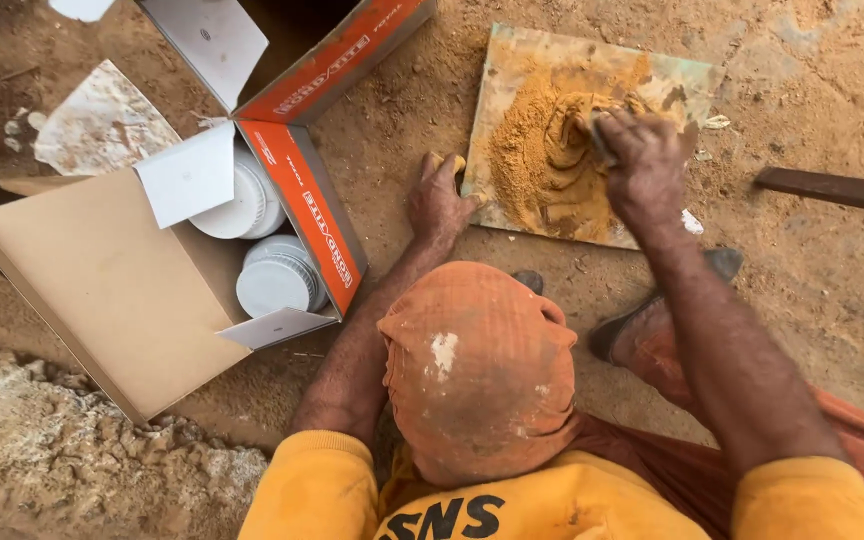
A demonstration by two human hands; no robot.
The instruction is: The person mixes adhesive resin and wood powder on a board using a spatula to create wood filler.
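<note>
1. My right hand (642, 160) is on the square board (697, 80), near its right edge. The fingers are curled shut around a small grey tool (600, 135), which is mostly hidden, so I cannot tell what kind it is. The tool presses into the mound of ochre paste (547, 160).
2. The paste sits over the middle of the board, reaching toward its near edge. Part of it is loose powder and part is wet, ridged smears. The far corners of the board show bare, stained surface.
3. My left hand (439, 200) is at the board's left edge, fingers bent and pressed down at the near-left corner. Whether they grip the edge or only rest against it I cannot tell.
4. The board lies flat on sandy ground (832, 290).
5. Left of the board, apart from it, is an open cardboard carton (112, 280) with orange side panels. Two white round lids (277, 280) show inside.
6. A second open carton (342, 55) lies beyond the first.
7. A dark flat bar (832, 190) lies on the ground to the right of the board, not touching it.
8. A crumpled pale sheet (102, 125) lies at far left.
</note>
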